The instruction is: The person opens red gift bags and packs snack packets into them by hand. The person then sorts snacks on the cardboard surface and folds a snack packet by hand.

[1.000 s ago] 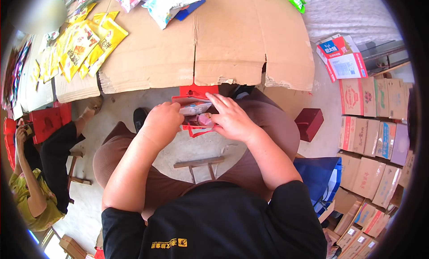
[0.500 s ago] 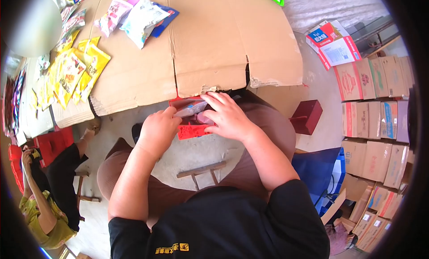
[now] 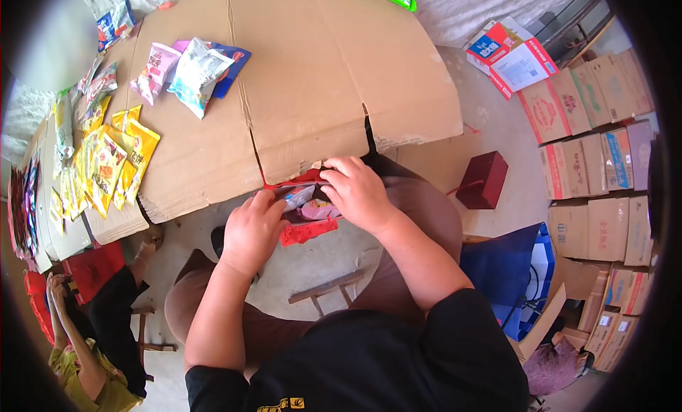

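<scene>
An open red gift box [image 3: 310,232] with a cut-out patterned flap sits between my knees, just below the cardboard edge. Inside it lie a pink snack packet [image 3: 320,211] and a bluish-white packet [image 3: 299,197]. My left hand [image 3: 252,226] grips the box's left side, its fingertips curled over the rim. On the opposite side my right hand [image 3: 359,192] holds the upper right rim, thumb and fingers bent around it. Both hands partly cover the box, so its lower part is hidden.
Flattened cardboard [image 3: 341,71] covers the table. Yellow snack bags [image 3: 106,163] and a white-blue bag [image 3: 199,74] lie on its left half. On the right are a dark red box [image 3: 483,180], a blue bag [image 3: 501,273] and stacked cartons [image 3: 604,160]. Another person [image 3: 89,362] sits at lower left.
The view has shifted, so the table things appear lower and further left. My hands are slightly further apart at the box rim, and the packets inside show more clearly.
</scene>
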`<state>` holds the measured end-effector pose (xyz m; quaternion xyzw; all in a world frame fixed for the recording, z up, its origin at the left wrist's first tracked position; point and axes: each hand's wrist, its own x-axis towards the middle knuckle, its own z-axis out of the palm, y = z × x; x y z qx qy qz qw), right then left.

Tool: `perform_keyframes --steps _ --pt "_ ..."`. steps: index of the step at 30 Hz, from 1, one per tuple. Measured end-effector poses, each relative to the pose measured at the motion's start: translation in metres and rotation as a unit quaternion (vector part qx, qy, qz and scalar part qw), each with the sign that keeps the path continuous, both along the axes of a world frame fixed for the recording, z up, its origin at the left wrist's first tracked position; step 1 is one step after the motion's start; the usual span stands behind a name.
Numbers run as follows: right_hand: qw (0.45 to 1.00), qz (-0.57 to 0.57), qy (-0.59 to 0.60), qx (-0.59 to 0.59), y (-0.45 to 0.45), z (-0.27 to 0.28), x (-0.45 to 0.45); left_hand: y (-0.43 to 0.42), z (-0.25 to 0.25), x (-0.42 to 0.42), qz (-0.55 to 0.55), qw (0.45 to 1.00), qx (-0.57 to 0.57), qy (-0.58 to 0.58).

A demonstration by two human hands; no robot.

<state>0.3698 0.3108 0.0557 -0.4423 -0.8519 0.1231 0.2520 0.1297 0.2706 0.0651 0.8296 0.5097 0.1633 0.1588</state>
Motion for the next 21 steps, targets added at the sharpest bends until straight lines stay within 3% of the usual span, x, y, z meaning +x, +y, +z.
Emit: perform_keyframes --steps 11,21 --pt "0.999 -0.051 0.003 -0.009 0.012 -0.016 -0.010 0.000 -0.010 0.027 -0.087 0.995 0.043 0.008" --pt "0.994 -0.096 0.036 -0.033 0.016 -0.026 -0.019 -0.007 -0.013 0.019 -0.093 0.995 0.025 0.031"
